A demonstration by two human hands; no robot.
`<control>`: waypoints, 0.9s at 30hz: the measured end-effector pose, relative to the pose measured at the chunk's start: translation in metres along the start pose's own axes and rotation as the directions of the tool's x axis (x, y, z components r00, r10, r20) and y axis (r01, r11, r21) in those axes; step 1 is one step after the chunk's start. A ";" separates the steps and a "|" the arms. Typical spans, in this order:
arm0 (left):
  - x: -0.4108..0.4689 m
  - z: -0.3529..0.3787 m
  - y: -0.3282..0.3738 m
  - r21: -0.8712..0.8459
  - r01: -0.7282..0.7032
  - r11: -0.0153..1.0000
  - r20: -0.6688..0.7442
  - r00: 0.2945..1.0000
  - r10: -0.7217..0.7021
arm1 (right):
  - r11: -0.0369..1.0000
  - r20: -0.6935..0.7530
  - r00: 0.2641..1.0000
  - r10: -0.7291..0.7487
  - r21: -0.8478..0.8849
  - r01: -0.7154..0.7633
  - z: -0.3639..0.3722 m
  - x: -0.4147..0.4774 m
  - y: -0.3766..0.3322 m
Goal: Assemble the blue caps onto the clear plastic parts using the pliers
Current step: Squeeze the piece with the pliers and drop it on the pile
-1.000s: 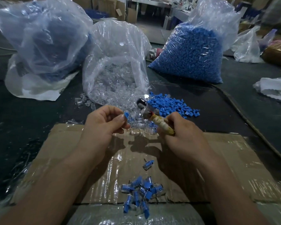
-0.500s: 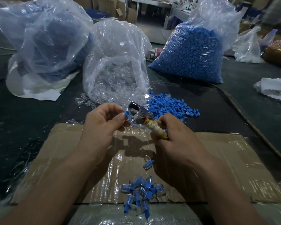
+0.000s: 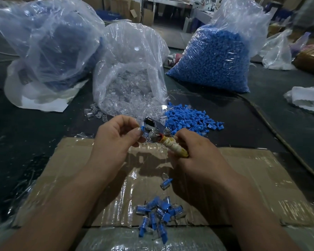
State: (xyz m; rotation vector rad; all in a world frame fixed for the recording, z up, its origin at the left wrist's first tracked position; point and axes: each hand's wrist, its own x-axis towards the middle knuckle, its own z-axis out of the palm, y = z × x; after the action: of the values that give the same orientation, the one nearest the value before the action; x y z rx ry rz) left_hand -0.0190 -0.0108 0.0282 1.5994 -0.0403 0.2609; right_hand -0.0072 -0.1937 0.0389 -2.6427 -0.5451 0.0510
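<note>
Blue cap (image 3: 142, 128) sits pinched between the thumb and forefinger of my left hand (image 3: 116, 140), raised above the far edge of the cardboard sheet (image 3: 261, 178). Whether anything clear is already fitted under it I cannot tell; my fingers hide that spot. My right hand (image 3: 198, 156) is wrapped around the tape-bound handle of the pliers (image 3: 158, 131), whose metal head points at the cap and lies just beside it. I cannot make out whether the jaws touch it yet. I judge this one to be at the pressing step, not yet seated.

As for progress, a small heap of finished pieces (image 3: 158, 216), blue on clear, lies on the cardboard near me, with one stray finished piece (image 3: 166, 183) a little beyond it. That looks like a small share of the job. A spread of loose blue caps (image 3: 187, 120) waits on the dark table behind the pliers. The open bag of clear parts (image 3: 129, 84) is well filled, and the big sack of blue caps (image 3: 212, 60) behind looks nearly full. Most of the work is ahead.
</note>
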 end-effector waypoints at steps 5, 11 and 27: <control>-0.003 0.002 0.002 0.074 -0.050 0.996 -0.015 0.999 0.051 | 0.999 -0.008 1.000 -0.004 0.052 0.005 -0.002 0.000 -0.004; -0.006 0.003 0.006 0.099 -0.059 0.993 -0.020 0.998 0.061 | 1.000 -0.015 1.000 -0.006 0.023 0.006 -0.003 -0.001 -0.004; -0.002 -0.010 0.016 0.013 0.082 0.997 -0.051 0.995 -0.081 | 0.999 0.070 0.997 0.017 -0.040 -0.014 -0.005 -0.001 0.005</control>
State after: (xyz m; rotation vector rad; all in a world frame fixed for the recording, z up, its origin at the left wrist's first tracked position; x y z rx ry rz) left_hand -0.0249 -0.0014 0.0434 1.6053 0.0662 0.2387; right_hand -0.0052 -0.2006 0.0411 -2.6925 -0.5545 0.1404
